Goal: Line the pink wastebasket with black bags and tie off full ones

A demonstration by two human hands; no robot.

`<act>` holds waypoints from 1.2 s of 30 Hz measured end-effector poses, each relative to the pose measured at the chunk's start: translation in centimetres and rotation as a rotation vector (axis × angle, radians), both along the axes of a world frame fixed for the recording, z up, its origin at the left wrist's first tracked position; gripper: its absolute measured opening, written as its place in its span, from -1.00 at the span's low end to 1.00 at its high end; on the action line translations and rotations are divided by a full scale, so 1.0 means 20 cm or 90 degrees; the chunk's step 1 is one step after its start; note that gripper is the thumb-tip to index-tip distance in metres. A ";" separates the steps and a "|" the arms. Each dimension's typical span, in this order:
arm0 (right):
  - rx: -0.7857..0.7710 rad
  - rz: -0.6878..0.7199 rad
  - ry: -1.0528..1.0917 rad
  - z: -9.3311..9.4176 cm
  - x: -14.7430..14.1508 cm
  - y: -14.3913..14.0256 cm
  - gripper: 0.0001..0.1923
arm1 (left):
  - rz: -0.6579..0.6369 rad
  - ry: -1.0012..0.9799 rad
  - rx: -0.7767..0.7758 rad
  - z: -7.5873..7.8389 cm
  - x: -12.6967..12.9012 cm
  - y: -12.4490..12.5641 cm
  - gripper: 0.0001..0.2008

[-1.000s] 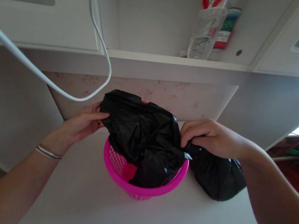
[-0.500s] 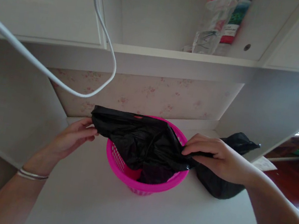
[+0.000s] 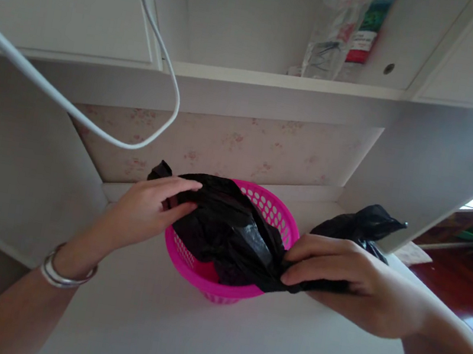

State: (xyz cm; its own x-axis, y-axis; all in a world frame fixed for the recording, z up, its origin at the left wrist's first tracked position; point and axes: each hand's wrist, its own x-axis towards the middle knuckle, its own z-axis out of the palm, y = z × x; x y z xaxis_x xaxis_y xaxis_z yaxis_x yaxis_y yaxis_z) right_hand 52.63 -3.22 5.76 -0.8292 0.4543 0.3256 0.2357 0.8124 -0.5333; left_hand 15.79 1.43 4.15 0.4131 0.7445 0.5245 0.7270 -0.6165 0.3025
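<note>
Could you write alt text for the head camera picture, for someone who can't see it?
A person's left hand touches a black plastic bag and the right hand pinches it, over a pink perforated basket on a white surface. More black plastic shows behind the right hand.

No text can be read for certain. On the shelf [image 3: 243, 76], beyond and above the right hand [image 3: 350, 279], a green, white and red cylindrical container [image 3: 370, 27] carries dark lettering on its white band, too small and blurred to make out. Just beside it, the clear plastic bottle [image 3: 329, 45] shows red-and-white printing, cut off at the top edge.
</note>
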 end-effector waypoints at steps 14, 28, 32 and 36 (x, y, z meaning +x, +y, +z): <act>-0.126 -0.269 0.147 -0.13 0.17 -0.02 -0.39 | -0.066 -0.101 -0.123 -0.11 -0.16 -0.42 -0.84; -0.189 -0.557 0.335 -0.64 0.11 -0.11 -0.69 | -0.081 -0.068 -0.526 -0.53 -0.16 -0.47 -0.75; -0.204 -0.603 0.372 -0.73 0.07 -0.04 -0.60 | -0.011 -0.103 -0.481 -0.66 -0.09 -0.42 -0.76; -0.241 -0.653 0.385 -0.76 0.04 0.03 -0.41 | -0.003 -0.105 -0.487 -0.73 -0.14 -0.39 -0.72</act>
